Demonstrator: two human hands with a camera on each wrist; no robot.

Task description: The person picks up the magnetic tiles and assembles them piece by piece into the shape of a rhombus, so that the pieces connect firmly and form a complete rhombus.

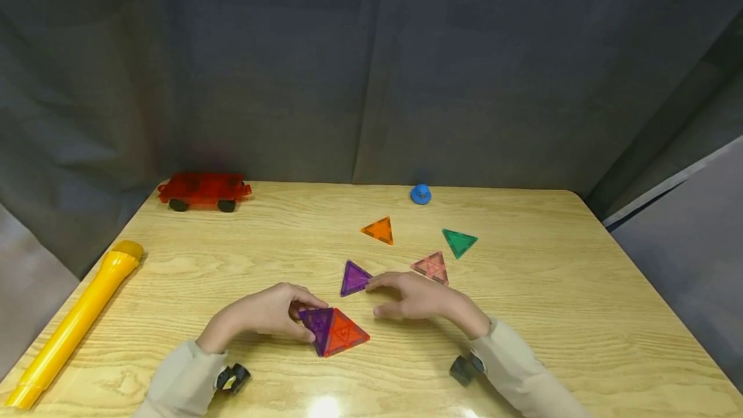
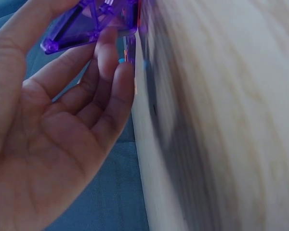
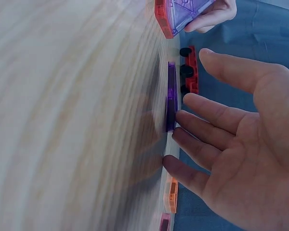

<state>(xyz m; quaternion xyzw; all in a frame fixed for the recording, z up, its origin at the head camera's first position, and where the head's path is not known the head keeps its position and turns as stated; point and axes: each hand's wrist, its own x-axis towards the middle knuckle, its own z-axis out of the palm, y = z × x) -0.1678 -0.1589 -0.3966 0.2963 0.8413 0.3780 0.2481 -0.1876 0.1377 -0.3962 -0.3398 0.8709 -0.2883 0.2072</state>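
In the head view my left hand (image 1: 269,311) pinches a translucent purple triangular magnetic tile (image 1: 316,324) between thumb and fingers. A red triangular tile (image 1: 346,333) joins it edge to edge. The left wrist view shows the held purple tile (image 2: 94,24) lifted at an angle, its top cut off. My right hand (image 1: 412,295) has its fingers spread and holds nothing; its fingertips are at the corner of another purple triangular tile (image 1: 355,278), flat on the table. Whether they touch it I cannot tell. Just behind that hand lies a pink triangular tile (image 1: 432,267).
Farther back lie an orange triangular tile (image 1: 380,231) and a green one (image 1: 460,242). A small blue toy (image 1: 420,194) stands near the table's back edge. At the back left is a red wheeled base (image 1: 203,191); a yellow toy microphone (image 1: 75,324) lies along the left edge.
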